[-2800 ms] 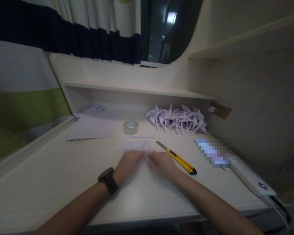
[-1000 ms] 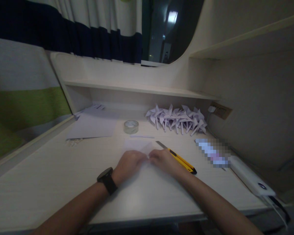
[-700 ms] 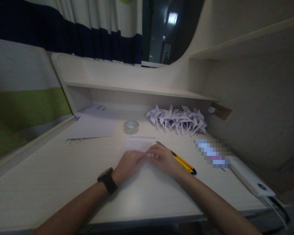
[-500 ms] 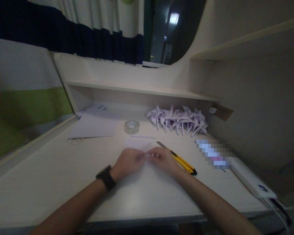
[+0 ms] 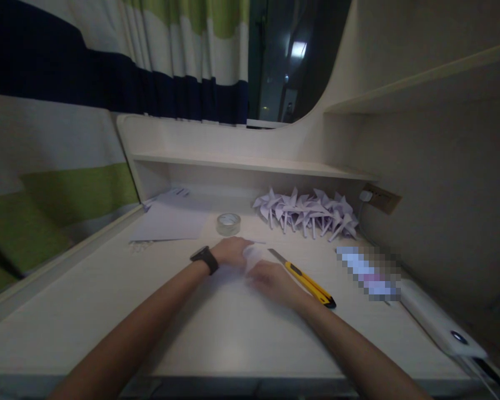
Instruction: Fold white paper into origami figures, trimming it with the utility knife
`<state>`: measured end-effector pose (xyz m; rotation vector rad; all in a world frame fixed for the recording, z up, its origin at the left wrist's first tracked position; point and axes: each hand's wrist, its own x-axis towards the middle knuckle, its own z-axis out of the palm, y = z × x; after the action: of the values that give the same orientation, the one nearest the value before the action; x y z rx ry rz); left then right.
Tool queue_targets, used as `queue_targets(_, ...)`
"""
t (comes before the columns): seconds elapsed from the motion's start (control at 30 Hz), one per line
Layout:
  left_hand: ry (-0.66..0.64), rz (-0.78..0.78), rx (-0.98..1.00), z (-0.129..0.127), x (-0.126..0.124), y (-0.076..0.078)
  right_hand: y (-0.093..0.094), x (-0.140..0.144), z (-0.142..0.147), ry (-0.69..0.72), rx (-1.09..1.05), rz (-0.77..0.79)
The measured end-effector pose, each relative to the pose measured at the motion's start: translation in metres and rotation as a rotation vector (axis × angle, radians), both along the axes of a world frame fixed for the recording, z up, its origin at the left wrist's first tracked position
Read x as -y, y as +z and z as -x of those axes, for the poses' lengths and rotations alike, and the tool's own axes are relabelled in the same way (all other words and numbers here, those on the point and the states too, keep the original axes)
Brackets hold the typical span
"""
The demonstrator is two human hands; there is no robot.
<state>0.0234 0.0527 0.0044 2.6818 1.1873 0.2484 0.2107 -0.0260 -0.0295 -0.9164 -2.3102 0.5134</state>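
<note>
Looking at the desk (image 5: pixel 87 311) first, the layout is the same as a moment ago: sheets of paper (image 5: pixel 173 222) back left, the pile of folded paper pinwheels (image 5: pixel 306 210) at the back right, the tape roll (image 5: pixel 228 223) between them, and the yellow utility knife (image 5: pixel 306 278) just right of the hands. What changed is the left hand (image 5: pixel 232 250): it has slid forward and now lies flat and spread on the far part of the small white paper piece (image 5: pixel 252 256), while the right hand (image 5: pixel 270 278) pins the near edge. Seems like a crease getting pressed down, though the fingertips are too dim to be sure.
</note>
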Motion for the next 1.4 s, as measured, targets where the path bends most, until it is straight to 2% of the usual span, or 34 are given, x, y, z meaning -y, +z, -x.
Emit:
queue_targets(0.13,0.033,0.005,-0.126,-0.017,-0.021,0.003,-0.006,-0.003,-0.001,-0.033,-0.014,0.035)
queue_targets(0.23,-0.048,0.067,-0.180,-0.024,-0.033,0.008,-0.007,-0.004,-0.002,-0.041,-0.031,0.081)
queue_targets(0.33,-0.123,0.051,-0.168,-0.027,-0.036,0.014,-0.006,-0.004,-0.003,-0.038,-0.033,0.116)
queue_targets(0.47,-0.098,-0.058,-0.131,-0.024,-0.025,0.020,-0.006,-0.004,-0.002,-0.036,-0.053,0.144)
queue_targets(0.63,-0.064,-0.354,-0.084,-0.010,0.001,0.026,-0.004,-0.001,-0.001,-0.056,-0.063,0.162)
queue_targets(0.7,-0.031,-0.369,-0.054,-0.002,0.011,0.024,-0.003,0.000,-0.001,-0.062,-0.052,0.159)
queue_targets(0.83,0.041,-0.250,0.101,0.015,0.032,0.011,-0.005,-0.001,-0.001,-0.068,-0.031,0.156)
queue_targets(0.97,0.086,-0.030,0.314,0.031,0.050,-0.004,-0.007,-0.002,0.001,-0.065,-0.085,0.144)
queue_targets(1.2,0.140,0.345,0.692,0.038,0.057,-0.018,0.001,0.006,0.009,-0.121,-0.205,0.200)
queue_targets(1.3,0.181,0.416,0.788,0.036,0.056,-0.024,0.003,0.008,0.011,-0.125,-0.229,0.223)
queue_targets(1.4,0.195,0.423,0.848,0.035,0.056,-0.030,0.002,0.007,0.010,-0.120,-0.234,0.246)
